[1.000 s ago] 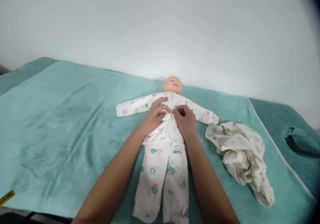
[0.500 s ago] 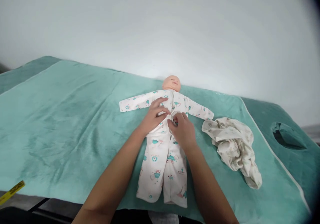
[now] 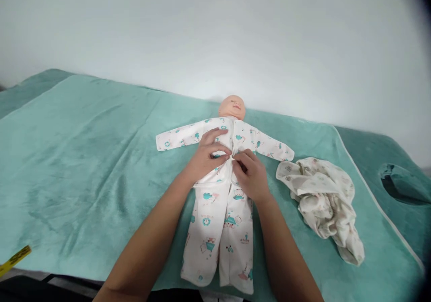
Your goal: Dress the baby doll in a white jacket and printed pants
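Note:
A baby doll [image 3: 232, 107] lies on its back in a white printed baby shirt [image 3: 183, 136] and matching trousers [image 3: 205, 230]. At the middle of the shirt front, my left hand [image 3: 207, 156] pinches the fabric edge between thumb and index finger, while its other fingers rest over the chest. Right opposite, the fingertips of my right hand [image 3: 251, 172] are closed on the other front edge. Both sets of fingertips nearly meet at the front opening. Whatever fastener is there is too small to make out.
A crumpled white printed cloth garment [image 3: 323, 199] lies to the right, by the doll's sleeve. The table has a green cover [image 3: 84, 172], with an oval hole [image 3: 402, 184] at the far right. Behind stands a white wall [image 3: 215, 37]. Yellow tape [image 3: 15, 260] shows at lower left.
My right hand's fingertips have straightened and closed on the shirt's front edge, against my left fingertips. The left hand has barely moved. The view has shifted slightly closer.

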Tool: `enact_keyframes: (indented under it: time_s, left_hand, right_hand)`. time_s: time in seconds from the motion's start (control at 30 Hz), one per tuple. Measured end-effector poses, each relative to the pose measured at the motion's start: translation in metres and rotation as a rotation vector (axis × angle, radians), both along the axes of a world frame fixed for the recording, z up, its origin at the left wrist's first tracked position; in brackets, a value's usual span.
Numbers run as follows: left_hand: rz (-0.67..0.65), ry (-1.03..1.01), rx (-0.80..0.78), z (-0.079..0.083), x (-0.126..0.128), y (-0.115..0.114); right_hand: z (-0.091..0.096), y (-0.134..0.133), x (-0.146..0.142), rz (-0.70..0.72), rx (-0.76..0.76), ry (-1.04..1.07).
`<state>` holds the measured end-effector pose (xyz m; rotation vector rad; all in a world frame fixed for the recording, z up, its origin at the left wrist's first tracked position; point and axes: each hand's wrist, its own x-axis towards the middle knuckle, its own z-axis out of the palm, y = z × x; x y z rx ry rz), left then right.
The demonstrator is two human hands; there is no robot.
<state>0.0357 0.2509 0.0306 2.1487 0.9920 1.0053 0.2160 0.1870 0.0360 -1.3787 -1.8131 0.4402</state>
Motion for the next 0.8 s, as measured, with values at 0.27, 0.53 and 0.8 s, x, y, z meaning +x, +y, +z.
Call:
enact_keyframes:
  time_s: [0.27, 0.53, 0.8]
  left_hand:
    - [0.019, 0.038, 0.023, 0.000, 0.002, -0.002]
    - [0.016, 0.069, 0.013, -0.001, 0.006, -0.001]
    - [0.037, 0.032, 0.063, -0.003, 0.008, -0.005]
  right_hand:
    - [0.001, 0.002, -0.010, -0.145, 0.006, 0.038]
    - [-0.008, 0.004, -0.013, -0.223, -0.020, 0.033]
    - [-0.008, 0.009, -0.006, -0.193, -0.007, 0.155]
